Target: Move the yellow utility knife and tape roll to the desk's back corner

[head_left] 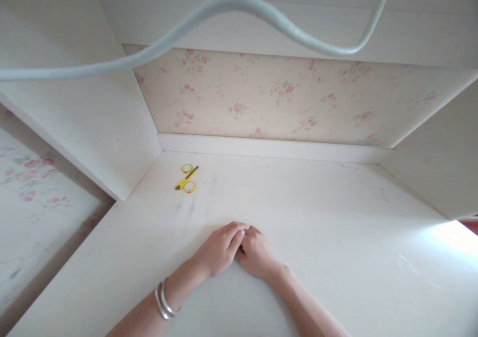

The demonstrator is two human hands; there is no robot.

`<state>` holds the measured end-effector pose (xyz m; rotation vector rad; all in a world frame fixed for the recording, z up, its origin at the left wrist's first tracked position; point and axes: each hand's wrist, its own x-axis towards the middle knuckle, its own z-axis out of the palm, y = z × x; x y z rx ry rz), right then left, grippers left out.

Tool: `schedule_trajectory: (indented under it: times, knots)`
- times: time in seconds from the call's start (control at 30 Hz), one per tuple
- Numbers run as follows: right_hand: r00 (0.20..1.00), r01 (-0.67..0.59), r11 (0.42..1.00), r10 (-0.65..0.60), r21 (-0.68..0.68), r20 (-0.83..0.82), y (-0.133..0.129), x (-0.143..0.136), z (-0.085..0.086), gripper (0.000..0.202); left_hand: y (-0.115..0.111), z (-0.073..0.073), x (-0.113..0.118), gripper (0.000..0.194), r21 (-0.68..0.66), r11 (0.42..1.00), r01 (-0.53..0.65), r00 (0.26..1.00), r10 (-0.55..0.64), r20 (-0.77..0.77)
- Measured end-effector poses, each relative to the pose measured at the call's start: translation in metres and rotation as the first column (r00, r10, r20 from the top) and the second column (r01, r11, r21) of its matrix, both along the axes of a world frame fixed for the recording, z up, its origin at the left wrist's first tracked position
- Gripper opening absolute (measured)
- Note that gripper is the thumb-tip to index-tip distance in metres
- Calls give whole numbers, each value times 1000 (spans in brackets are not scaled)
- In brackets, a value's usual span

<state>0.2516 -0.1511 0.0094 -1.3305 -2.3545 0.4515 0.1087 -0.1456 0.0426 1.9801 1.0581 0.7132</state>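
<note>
My left hand (220, 247), with silver bangles (164, 301) at the wrist, rests on the white desk (298, 217). It meets my right hand (257, 255) at the fingers, and both hands are closed together there. The left thumb lies against the right hand. I see no object in either hand, though the inner sides of the fingers are hidden. Farther back on the left lies a yellow utility knife (186, 178), apart from both hands. Beside it are two thin yellow tape rolls, one behind the knife (182, 169) and one in front (194, 189).
White side panels stand at the left (93, 108) and right (440, 153). A floral wall (261, 98) closes the back above a low white strip (276, 148). A pale cable (231, 2) curves across the top, close to the camera. Bright light falls at the right edge.
</note>
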Motion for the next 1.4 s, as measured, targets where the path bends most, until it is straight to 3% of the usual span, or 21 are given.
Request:
schedule_trajectory:
  times: [1.4]
  knots:
    - [999, -4, 1000, 4, 2, -34, 1, 0, -3, 19, 1, -4, 1, 35, 56, 998, 4, 999, -2, -41]
